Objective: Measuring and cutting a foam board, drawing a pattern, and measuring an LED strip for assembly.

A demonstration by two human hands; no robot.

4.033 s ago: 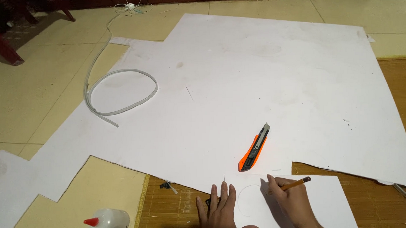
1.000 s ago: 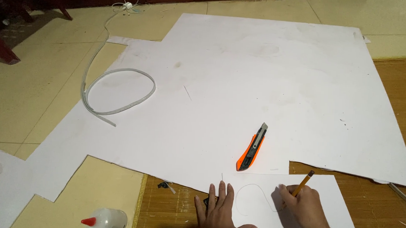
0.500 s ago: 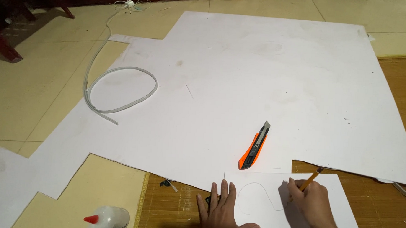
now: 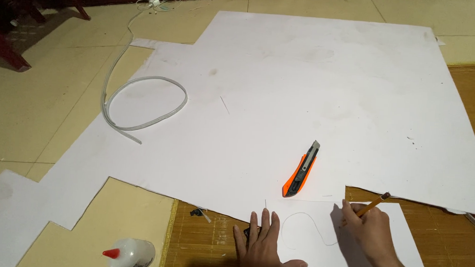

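My right hand [image 4: 369, 234] grips a yellow pencil [image 4: 374, 204] with its tip on a small white sheet [image 4: 318, 244] at the bottom of the view. A curved pencil line [image 4: 308, 227] runs across that sheet between my hands. My left hand [image 4: 263, 248] lies flat with fingers spread, pressing the sheet's left edge. An orange and black utility knife [image 4: 301, 171] rests on the large white board [image 4: 303, 93] just above my hands, untouched.
A loop of grey flat cable [image 4: 142, 105] lies on the board's left part and runs to the far wall. A white glue bottle with a red cap [image 4: 131, 251] lies at bottom left. A woven mat [image 4: 446, 233] shows under the sheets. Dark chair legs [image 4: 6, 48] stand top left.
My right hand has moved the pencil rightward across the small sheet, and the curved line has grown longer. My left hand stays put; the knife has not moved.
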